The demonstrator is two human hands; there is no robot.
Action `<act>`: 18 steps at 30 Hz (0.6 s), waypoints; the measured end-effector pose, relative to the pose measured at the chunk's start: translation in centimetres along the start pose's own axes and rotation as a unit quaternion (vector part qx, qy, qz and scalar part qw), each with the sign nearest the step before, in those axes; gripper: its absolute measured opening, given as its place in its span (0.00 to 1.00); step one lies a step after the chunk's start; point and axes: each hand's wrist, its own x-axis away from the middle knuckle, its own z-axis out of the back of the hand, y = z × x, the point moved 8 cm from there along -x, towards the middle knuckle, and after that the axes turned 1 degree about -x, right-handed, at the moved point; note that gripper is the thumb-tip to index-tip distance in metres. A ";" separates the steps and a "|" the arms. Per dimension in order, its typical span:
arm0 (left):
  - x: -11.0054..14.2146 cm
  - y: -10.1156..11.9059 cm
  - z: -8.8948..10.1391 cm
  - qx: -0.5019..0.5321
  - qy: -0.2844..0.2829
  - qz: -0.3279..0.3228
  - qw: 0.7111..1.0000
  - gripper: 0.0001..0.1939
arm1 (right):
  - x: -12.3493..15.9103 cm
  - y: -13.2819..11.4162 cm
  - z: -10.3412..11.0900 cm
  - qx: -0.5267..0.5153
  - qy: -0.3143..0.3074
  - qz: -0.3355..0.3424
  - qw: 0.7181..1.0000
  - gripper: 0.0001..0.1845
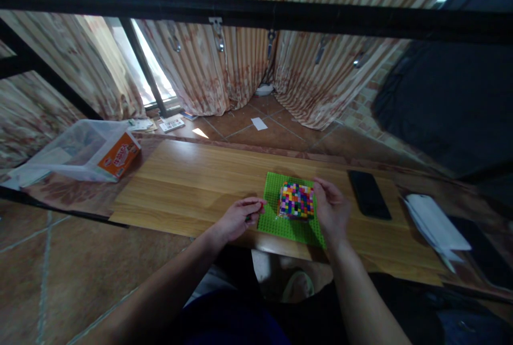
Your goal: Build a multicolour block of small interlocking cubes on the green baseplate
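Observation:
A block of small multicoloured building bricks (296, 200) stands on a green studded baseplate (272, 224), on the wooden board in front of me. My left hand (238, 218) is at the left edge of the baseplate, its thumb and forefinger pinching a small red brick (262, 206). Something small and dark green shows under its curled fingers, too small to name for certain. At the right side of the block, my right hand (332, 210) has its fingers bent against the bricks. Its fingertips are partly hidden.
A dark phone (368, 194) lies right of the baseplate, with white papers (435, 222) beyond it. On the far left stands a clear plastic box (80, 155) with an orange label. A black metal bar (256, 11) crosses the view ahead, before striped curtains (240, 67).

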 end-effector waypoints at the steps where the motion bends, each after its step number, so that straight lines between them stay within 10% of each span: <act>1: 0.0 0.0 0.1 0.000 0.001 0.000 1.000 0.15 | 0.2 -1.1 0.0 0.010 -0.001 0.035 0.999 0.15; 10: 0.0 0.3 0.0 0.020 -0.036 -0.013 0.999 0.15 | 5.6 -6.5 -6.5 0.077 -0.264 0.215 0.937 0.12; 18: 0.3 0.3 0.1 0.011 -0.075 -0.025 0.997 0.18 | 6.8 -6.8 -8.1 0.188 -0.305 0.254 0.898 0.13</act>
